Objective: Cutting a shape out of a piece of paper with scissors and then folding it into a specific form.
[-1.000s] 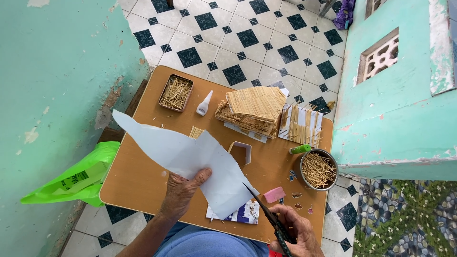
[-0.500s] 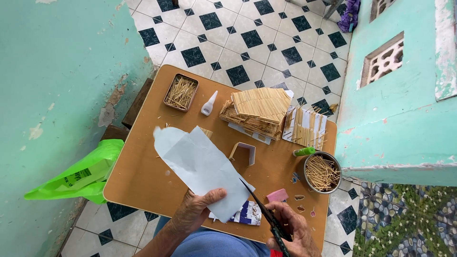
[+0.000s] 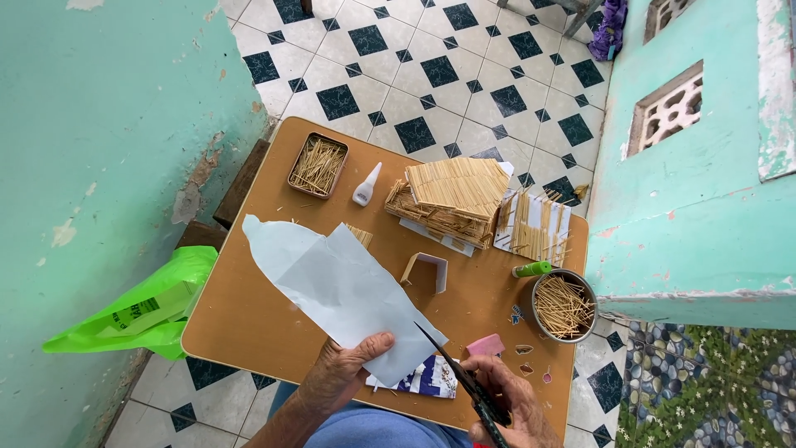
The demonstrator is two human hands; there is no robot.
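Note:
My left hand (image 3: 342, 372) grips the near end of a large pale blue-white sheet of paper (image 3: 332, 282), held out over the brown table (image 3: 249, 315). My right hand (image 3: 510, 402) holds black scissors (image 3: 460, 377), blades open, with the tips at the sheet's right edge. Under the sheet's near end lies a blue-and-white printed piece (image 3: 427, 377). A pink eraser-like block (image 3: 486, 344) sits just beyond my right hand.
On the table stand a stick-built house model (image 3: 452, 199), a tin of sticks (image 3: 317, 164), a white glue bottle (image 3: 366, 185), a card panel with sticks (image 3: 535, 224), a round bowl of sticks (image 3: 562, 305), and a small card arch (image 3: 426, 270). A green plastic bag (image 3: 137, 311) lies left.
The sheet has swung from standing up toward the left to lying flatter and lower over the table. My left hand shifted right along its near edge, and the scissors now meet its right edge.

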